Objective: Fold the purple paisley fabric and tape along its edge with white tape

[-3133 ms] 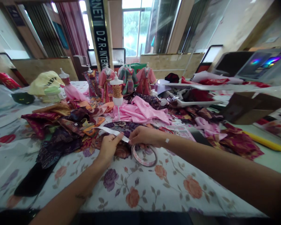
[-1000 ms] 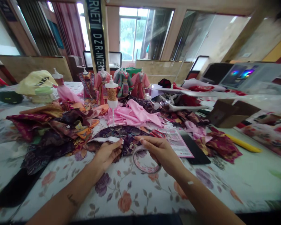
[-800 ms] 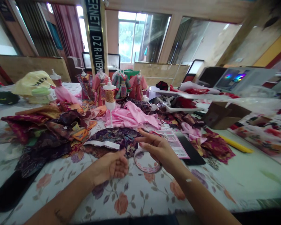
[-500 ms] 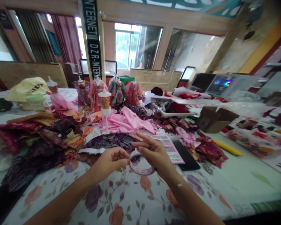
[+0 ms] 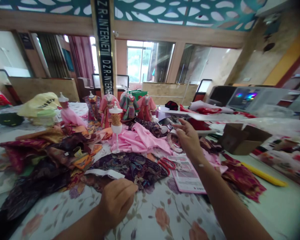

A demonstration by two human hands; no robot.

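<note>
My right hand point(image 5: 190, 138) reaches out over the middle of the table, gripping a roll of tape point(image 5: 173, 144) at its edge. Close to me, my left hand point(image 5: 118, 201) is closed, its fingertips pressed together; whatever they hold, if anything, is too small to make out. Just beyond it lies a dark paisley fabric piece point(image 5: 132, 166) with a white strip point(image 5: 106, 173) along its near left edge. Red-handled scissors point(image 5: 168, 164) rest between that fabric and a pink-bordered printed sheet point(image 5: 188, 176). A small white dress form point(image 5: 116, 125) with a gold patterned top stands behind the fabric.
Pink cloth point(image 5: 142, 138) lies crumpled past the dark piece. Heaped patterned scraps point(image 5: 57, 153) cover the left side. Several small mannequins in robes point(image 5: 108, 108) line the back. To the right are an open cardboard box point(image 5: 242, 138) and a yellow rod-like object point(image 5: 265, 175).
My right hand has carried the tape roll forward and away from my left hand, uncovering the scissors. My left hand has closed and sits lower in view. The view has tilted up.
</note>
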